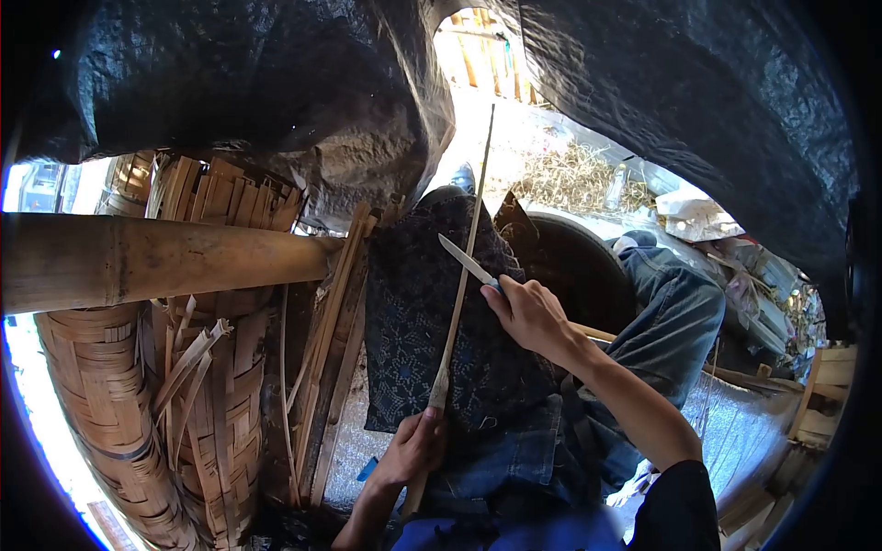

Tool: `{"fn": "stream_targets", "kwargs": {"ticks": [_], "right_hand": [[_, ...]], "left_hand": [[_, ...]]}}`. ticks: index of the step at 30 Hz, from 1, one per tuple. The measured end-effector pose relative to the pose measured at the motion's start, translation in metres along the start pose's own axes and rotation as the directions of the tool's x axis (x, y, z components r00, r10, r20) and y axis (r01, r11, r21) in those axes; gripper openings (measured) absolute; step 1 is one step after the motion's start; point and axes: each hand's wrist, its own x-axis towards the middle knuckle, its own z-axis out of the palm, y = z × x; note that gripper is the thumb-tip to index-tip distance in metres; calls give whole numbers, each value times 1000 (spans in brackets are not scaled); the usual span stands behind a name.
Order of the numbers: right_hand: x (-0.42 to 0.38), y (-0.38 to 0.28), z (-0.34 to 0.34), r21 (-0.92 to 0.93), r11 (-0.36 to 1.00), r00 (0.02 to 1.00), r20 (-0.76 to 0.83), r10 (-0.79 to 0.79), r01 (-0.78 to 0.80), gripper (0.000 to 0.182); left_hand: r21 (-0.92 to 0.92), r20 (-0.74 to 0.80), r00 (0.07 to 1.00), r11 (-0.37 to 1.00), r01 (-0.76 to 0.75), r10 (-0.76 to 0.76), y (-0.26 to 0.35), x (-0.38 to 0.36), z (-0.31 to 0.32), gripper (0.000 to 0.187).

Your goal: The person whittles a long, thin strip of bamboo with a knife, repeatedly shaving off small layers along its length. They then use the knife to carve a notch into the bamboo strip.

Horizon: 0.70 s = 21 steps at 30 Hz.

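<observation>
A long thin bamboo strip [457, 312] runs upward from my lap, over a dark patterned cloth [401, 354] lying on my leg. My left hand [415, 447] is closed round its lower part, where a pale wrapping or sleeve [440, 389] shows just above the fingers. In my right hand [530, 314] is a knife [467, 261], its blade pointing up and to the left. The blade crosses the strip near its middle; whether the two touch is hard to tell.
A thick bamboo pole [165, 262] juts in from the left above woven bamboo baskets [96, 386]. Split bamboo pieces [331, 321] stand beside my leg. Dark sheeting [698, 101] hangs overhead. A dark round container [570, 275] sits beyond my right hand.
</observation>
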Motion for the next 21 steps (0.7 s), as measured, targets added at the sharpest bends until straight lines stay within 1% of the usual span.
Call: {"fn": "stream_targets", "kwargs": {"ticks": [2,4,5,7,8,11,13,16,18,19,21], "right_hand": [[-8,-8,-6,21,1000,1000,26,6,-7,44],[-21,-17,-12,-4,998,989,133,-64,65,45],[-28,-17,-11,11,996,983,161,-89,89,46],[-39,-21,-13,2,995,979,177,-101,102,45],[-43,-23,-14,-4,993,974,195,-117,120,45],[-44,-30,-17,-25,997,979,195,-64,70,48],[-40,-31,-17,-49,998,981,193,-30,41,50],[-27,-27,-15,-83,997,982,188,10,5,53],[-21,-25,-15,-31,999,962,271,40,-33,55],[-20,-23,-14,-32,999,961,274,43,-35,55],[-22,-19,-15,88,996,956,292,-7,-20,52]], "left_hand": [[-16,10,1000,1000,6,-6,1,-2,-2,42],[-66,33,999,997,33,-31,3,-2,-4,42],[-65,35,999,997,35,-33,3,-1,-6,42],[-182,118,992,981,70,-49,1,0,-11,41],[-182,123,991,981,72,-50,1,-1,-11,41],[-121,131,991,991,59,-43,0,-9,-13,41],[-43,113,991,996,83,-78,-3,-15,-15,41],[-42,108,989,993,108,-103,-4,-18,-16,41],[-76,103,986,988,136,-128,-2,-19,-15,41],[-109,102,983,981,163,-152,-1,-19,-15,41],[-149,121,979,972,182,-165,0,-19,-17,40]]}}
